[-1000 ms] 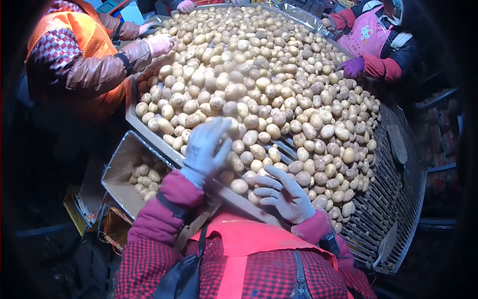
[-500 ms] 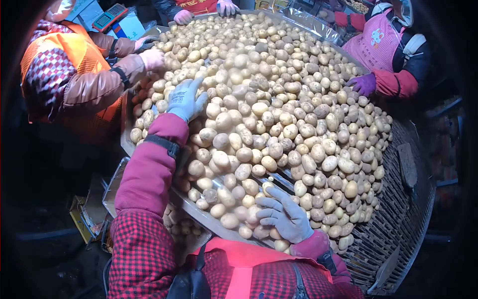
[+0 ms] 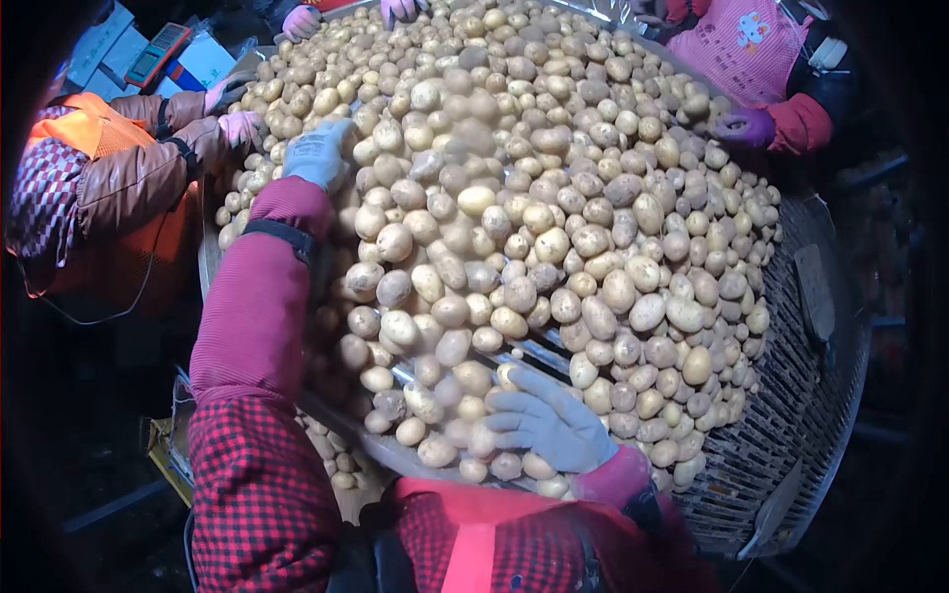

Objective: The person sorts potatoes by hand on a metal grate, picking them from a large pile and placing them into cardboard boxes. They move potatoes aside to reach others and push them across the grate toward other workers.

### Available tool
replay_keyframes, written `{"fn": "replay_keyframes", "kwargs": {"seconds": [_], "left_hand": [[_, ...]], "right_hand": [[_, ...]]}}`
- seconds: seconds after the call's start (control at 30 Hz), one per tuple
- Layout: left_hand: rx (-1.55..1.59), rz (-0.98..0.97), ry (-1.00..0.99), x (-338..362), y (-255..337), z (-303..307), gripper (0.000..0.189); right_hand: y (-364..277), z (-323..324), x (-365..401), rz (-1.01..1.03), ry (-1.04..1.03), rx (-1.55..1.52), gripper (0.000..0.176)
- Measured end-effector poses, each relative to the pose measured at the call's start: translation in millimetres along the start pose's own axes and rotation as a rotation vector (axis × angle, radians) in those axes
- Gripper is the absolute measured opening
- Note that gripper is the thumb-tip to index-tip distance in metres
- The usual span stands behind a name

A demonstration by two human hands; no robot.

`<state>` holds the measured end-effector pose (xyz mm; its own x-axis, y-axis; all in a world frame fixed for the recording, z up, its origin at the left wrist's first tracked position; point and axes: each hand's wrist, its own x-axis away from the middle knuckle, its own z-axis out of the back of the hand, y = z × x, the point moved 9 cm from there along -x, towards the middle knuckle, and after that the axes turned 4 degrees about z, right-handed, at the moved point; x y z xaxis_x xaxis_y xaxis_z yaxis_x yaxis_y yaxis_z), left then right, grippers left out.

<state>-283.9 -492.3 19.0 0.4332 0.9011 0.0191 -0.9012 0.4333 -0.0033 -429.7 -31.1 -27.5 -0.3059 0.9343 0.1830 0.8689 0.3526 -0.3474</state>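
A large heap of potatoes (image 3: pixel 647 306) covers a slatted metal table. My left hand (image 3: pixel 318 155), in a grey-blue glove, reaches over the left side of the heap. Its fingers are bent down against the potatoes, their tips partly hidden, and no held potato can be made out. Near the front edge, my right hand (image 3: pixel 554 420) in a similar glove lies over potatoes with its fingers stretched to the left. Just beyond its fingertips, a few slats (image 3: pixel 544 353) show between potatoes. Some potatoes in the middle look blurred.
Co-workers' gloved hands rest at the heap's left (image 3: pixel 240 128), far (image 3: pixel 400 10) and right (image 3: pixel 746 128) sides. Bare slatted grating (image 3: pixel 751 474) slopes along the right. A container of potatoes (image 3: pixel 341 460) sits below the front edge. Boxes (image 3: pixel 206 59) and a red-rimmed device (image 3: pixel 158 54) stand back left.
The whole view has shifted, moving the scene leftward. My left hand has reached farther across the heap and its fingers have bent down. My right hand stays at the front, nearly unmoved.
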Motion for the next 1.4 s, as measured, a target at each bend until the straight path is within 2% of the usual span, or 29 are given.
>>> {"fn": "replay_keyframes", "kwargs": {"seconds": [0.03,0.1,0.13,0.17,0.23,0.3,0.4,0.43,0.5,0.57,0.63,0.73,0.83,0.87,0.97,1.0,1.13,1.2,1.27,1.33,1.4], "left_hand": [[0.099,-0.018,0.065,7,-1,3,0.064],[0.294,-0.028,0.001,24,-3,-1,0.065],[0.531,-0.042,-0.005,40,2,6,0.067],[0.757,0.011,0.027,62,3,11,0.060],[1.240,-0.089,0.122,104,7,21,0.056],[1.570,0.045,0.142,159,6,40,0.054],[1.610,0.209,0.241,243,-19,37,0.048],[1.597,0.289,0.258,273,-29,34,0.046],[1.484,0.459,0.283,335,-56,21,0.046],[1.297,0.571,0.412,391,-100,-4,0.047],[1.184,0.666,0.483,443,-122,-15,0.048],[1.128,0.986,0.348,509,-157,-68,0.050],[0.743,0.884,0.248,536,-168,-96,0.054],[0.524,0.921,0.174,544,-173,-105,0.059],[0.427,0.740,0.361,514,-135,-70,0.059],[0.556,0.648,0.391,493,-106,-43,0.058],[0.503,0.145,0.473,431,0,24,0.058],[0.440,-0.089,0.429,407,54,41,0.062],[0.400,-0.284,0.285,380,107,45,0.061],[0.401,-0.477,0.277,354,156,52,0.065],[0.402,-0.625,0.277,322,198,61,0.070]], "right_hand": [[-1,-2,0,0.019,-0.006,-0.002,0.058],[-2,-5,-1,0.051,-0.017,-0.010,0.058],[-7,-15,-4,0.080,-0.074,-0.010,0.058],[-7,-15,-4,0.087,-0.088,-0.010,0.058],[-5,-14,-2,0.089,-0.099,-0.124,0.057],[-4,-11,-2,0.086,-0.102,-0.135,0.057],[-4,-11,-2,0.099,-0.082,-0.120,0.056],[-3,-7,-1,0.073,-0.016,-0.095,0.057],[-5,-1,3,0.054,0.070,0.139,0.059],[-6,-6,3,0.053,0.137,0.180,0.060],[-7,-10,2,0.081,0.115,0.100,0.058],[-7,-9,3,0.093,0.103,0.070,0.056],[-7,-10,5,0.108,0.086,0.043,0.055],[-7,-9,5,0.117,0.095,0.082,0.055],[-9,-17,8,0.155,0.125,0.219,0.055],[-8,-19,10,0.172,0.121,0.233,0.055],[-6,-22,17,0.163,0.119,0.279,0.054],[-7,-21,24,0.182,0.155,0.308,0.056],[-14,-23,31,0.236,0.214,0.365,0.059],[-29,-33,32,0.316,0.214,0.299,0.055],[-46,-39,34,0.405,0.303,0.446,0.052]]}}
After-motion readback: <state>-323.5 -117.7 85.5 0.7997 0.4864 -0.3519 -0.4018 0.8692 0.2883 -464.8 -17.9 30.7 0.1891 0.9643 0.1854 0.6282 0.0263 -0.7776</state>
